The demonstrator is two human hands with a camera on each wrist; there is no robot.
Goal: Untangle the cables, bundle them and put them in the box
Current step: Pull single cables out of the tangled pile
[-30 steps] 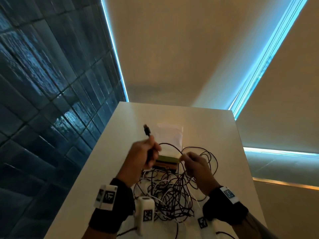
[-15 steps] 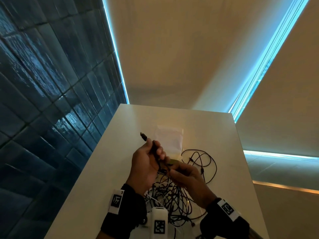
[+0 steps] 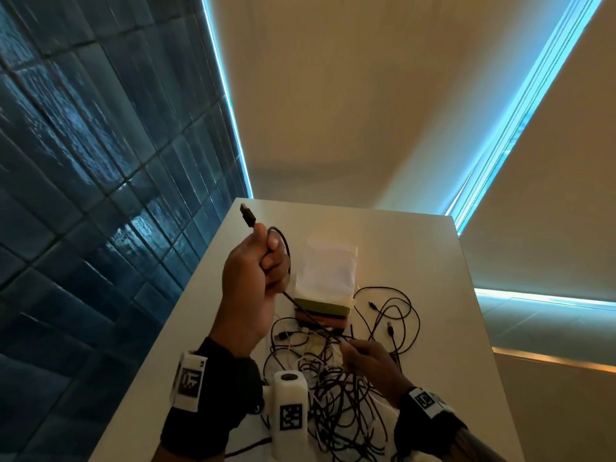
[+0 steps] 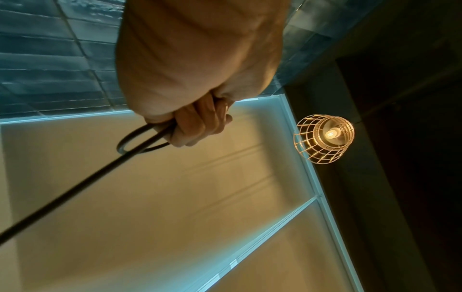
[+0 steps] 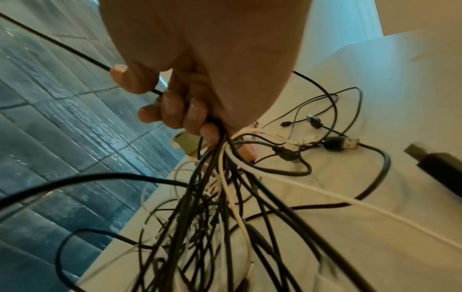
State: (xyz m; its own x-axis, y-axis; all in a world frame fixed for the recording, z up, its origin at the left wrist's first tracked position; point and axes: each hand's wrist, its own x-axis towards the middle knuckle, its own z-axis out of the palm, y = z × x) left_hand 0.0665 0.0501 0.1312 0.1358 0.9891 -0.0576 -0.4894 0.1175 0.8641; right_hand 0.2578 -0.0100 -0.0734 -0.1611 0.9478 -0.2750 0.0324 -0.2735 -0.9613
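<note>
The worktop is smooth, matt white. The tangled cables look like plastic-sheathed cord, most of them black with a slight sheen, a few white. One USB plug ends in bright metal. The wall tiles are dark blue, glazed and glossy, their surface rippled. A translucent plastic bag lies crinkled. The lamp cage is thin, shiny wire.
</note>
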